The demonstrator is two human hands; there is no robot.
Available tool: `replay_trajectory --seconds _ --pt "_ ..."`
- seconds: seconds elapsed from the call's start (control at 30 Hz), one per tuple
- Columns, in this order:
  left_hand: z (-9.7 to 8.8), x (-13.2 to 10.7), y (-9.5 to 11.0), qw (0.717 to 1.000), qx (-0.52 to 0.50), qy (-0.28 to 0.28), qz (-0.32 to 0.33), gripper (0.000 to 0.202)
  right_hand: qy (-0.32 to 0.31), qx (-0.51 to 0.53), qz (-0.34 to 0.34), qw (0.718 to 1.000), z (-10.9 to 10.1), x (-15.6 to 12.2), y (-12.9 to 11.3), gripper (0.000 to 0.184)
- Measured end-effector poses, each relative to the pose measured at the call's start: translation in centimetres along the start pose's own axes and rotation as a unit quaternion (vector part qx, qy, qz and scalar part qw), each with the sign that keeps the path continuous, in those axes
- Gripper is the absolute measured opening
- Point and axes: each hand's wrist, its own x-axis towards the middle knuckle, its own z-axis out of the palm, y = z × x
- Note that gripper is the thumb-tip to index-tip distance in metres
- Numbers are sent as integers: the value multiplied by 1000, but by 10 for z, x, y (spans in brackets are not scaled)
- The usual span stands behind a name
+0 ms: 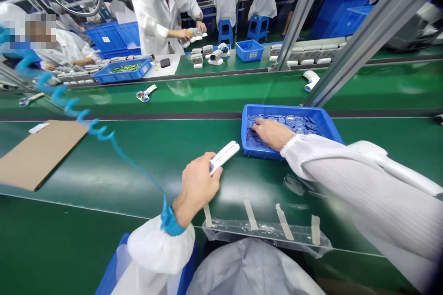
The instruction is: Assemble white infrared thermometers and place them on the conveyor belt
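My left hand (199, 184) is closed around a white plastic handheld housing (225, 156), long and rounded, with a bit of blue near my fingers. It is held tilted above the green work surface, its free end pointing up and right. A blue coiled cord runs to the blue wrist strap (172, 222) on that arm. My right hand (275, 133) reaches into a blue bin (330, 124) of small flat blue plastic parts (299, 123). Its fingers are bent down among them, and whatever they pinch is hidden. Another white housing (398, 166) lies partly behind my right forearm.
A cardboard sheet (38, 154) lies at left. Tape strips (251, 215) hold a clear plastic bag at the front edge. Beyond runs a green conveyor (207, 94) bearing an opened housing (146, 94) and a white housing (310, 80). A metal post (367, 37) slants at right; co-workers sit and stand behind.
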Motion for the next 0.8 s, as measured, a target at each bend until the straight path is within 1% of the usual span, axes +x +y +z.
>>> replay_trajectory --seconds 0.03,0.07,0.13,0.2,0.23,0.27,0.3,0.37,0.4,0.47,0.5,0.53,0.57,0.6,0.63,0.67,0.7,0.73,0.77,0.8 --pt "-4 2 -4 995 -94 12 -34 28 0 -7 0 1000 0 -2 0 36" --pt "-8 2 -9 980 -190 16 -63 31 2 -12 1 1000 -1 -3 1 36" --pt "-14 3 -16 930 -353 -8 -104 38 11 -17 3 1000 -1 -5 1 36" --pt "-15 2 -19 885 -445 -52 -126 43 24 -16 0 1000 -2 -6 2 34" --pt "-15 1 -20 874 -465 -67 -123 43 33 -12 -4 999 -3 -7 3 32" --pt "-13 0 -19 873 -470 -70 -111 42 45 -6 -11 999 -4 -9 4 30" --pt "-10 -1 -18 878 -465 -66 -94 41 60 1 -16 998 -5 -11 7 29" --pt "-3 -3 -13 896 -436 -59 -62 38 97 23 -17 995 -9 -19 14 31" --pt "1 -3 -10 905 -417 -60 -48 37 118 38 -8 992 -10 -24 18 33" --pt "7 -3 -1 918 -386 -81 -24 35 159 64 21 985 -12 -34 24 33" --pt "10 -2 4 919 -383 -94 -15 34 178 87 40 979 -13 -40 24 32" --pt "12 -2 10 915 -388 -107 -9 34 197 131 61 970 -13 -46 22 29" --pt "14 -1 16 907 -403 -121 -7 35 217 200 78 952 -12 -52 16 28" --pt "17 0 21 895 -425 -137 -8 36 238 285 90 924 -12 -59 7 27" --pt "19 1 27 881 -449 -150 -11 38 258 376 98 885 -11 -65 -4 27" --pt "21 1 32 866 -473 -161 -15 39 277 458 103 839 -10 -72 -18 26" --pt "22 2 37 853 -493 -170 -19 41 292 518 110 796 -9 -79 -32 25" --pt "24 2 40 842 -509 -176 -23 42 304 551 119 768 -7 -85 -46 25" --pt "25 2 42 833 -522 -181 -27 43 310 569 133 750 -5 -91 -58 24" --pt "26 2 44 826 -532 -185 -31 44 313 577 145 740 -2 -96 -68 23"
